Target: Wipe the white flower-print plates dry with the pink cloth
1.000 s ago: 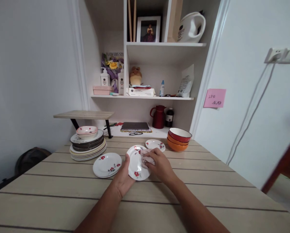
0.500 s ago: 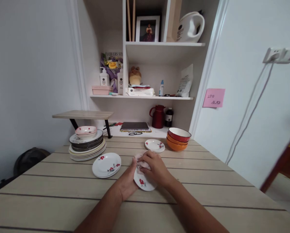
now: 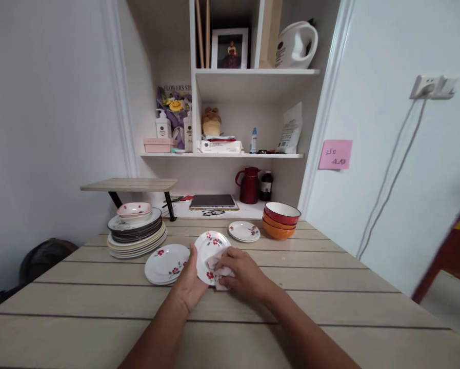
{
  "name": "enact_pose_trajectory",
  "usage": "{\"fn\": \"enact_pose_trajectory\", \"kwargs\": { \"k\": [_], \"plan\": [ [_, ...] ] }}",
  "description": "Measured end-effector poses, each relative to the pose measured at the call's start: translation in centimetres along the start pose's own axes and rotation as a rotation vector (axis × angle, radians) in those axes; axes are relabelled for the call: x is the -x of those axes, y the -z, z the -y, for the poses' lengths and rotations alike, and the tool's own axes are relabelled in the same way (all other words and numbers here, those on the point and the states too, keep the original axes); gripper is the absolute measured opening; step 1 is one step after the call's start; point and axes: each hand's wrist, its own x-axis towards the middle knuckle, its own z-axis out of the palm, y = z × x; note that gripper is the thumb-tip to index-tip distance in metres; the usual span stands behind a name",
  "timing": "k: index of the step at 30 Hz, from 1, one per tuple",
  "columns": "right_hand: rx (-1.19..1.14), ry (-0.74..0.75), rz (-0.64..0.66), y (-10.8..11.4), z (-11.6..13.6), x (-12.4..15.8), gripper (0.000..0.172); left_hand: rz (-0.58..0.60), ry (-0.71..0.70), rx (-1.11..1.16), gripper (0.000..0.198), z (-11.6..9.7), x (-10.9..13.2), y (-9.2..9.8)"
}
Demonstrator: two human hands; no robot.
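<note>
A small white plate [image 3: 203, 249] with red flowers is tilted up over the table, gripped at its left edge by my left hand [image 3: 189, 284]. My right hand [image 3: 243, 271] is closed on a pale pink cloth [image 3: 219, 264] and presses it against the plate's lower right face. Part of the cloth is hidden under my fingers. Just left of my left hand lies a short stack of larger flowered plates [image 3: 164, 264]. Beyond my right hand sit small flowered plates [image 3: 244, 231], stacked flat.
Orange and red bowls [image 3: 279, 225] are stacked at the back right. A tall pile of plates [image 3: 135, 238] topped with pink-rimmed bowls [image 3: 134, 210] stands at the left, near a small raised shelf [image 3: 130, 184]. Behind are a red jug [image 3: 250, 185], glasses [image 3: 213, 212] and a laptop [image 3: 212, 201].
The plate in my left hand has swung up and left, showing more of its face. My right hand and the cloth have moved lower on it. The view has shifted slightly.
</note>
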Motion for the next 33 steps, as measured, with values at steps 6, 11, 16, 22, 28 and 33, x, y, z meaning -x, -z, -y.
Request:
{"fn": "enact_pose_trajectory", "kwargs": {
  "k": [6, 11, 16, 22, 28, 33],
  "plan": [
    [0.032, -0.153, -0.156, 0.9, -1.4, -0.2, 0.035, 0.021, -0.079, 0.038, 0.059, 0.0, -0.4, 0.3],
    [0.045, -0.239, -0.287, 1.4, -1.9, -0.4, 0.028, 0.050, 0.038, -0.001, 0.056, 0.8, 0.0, -0.1],
    [0.081, -0.217, -0.287, 1.5, -2.0, -0.3, 0.026, 0.095, 0.220, -0.064, 0.059, 1.8, 0.8, -1.3],
    [0.133, -0.113, -0.271, 1.2, -1.5, -0.4, 0.030, 0.102, 0.224, -0.090, 0.061, 2.2, 0.6, -0.8],
    [0.121, 0.001, -0.190, 0.4, 0.0, -0.6, 0.027, 0.103, 0.235, -0.129, 0.067, 2.4, 0.4, -0.8],
    [0.045, 0.079, -0.111, 0.1, 1.0, -0.4, 0.027, 0.141, 0.183, -0.049, 0.070, 2.0, 0.4, -1.1]
  ]
}}
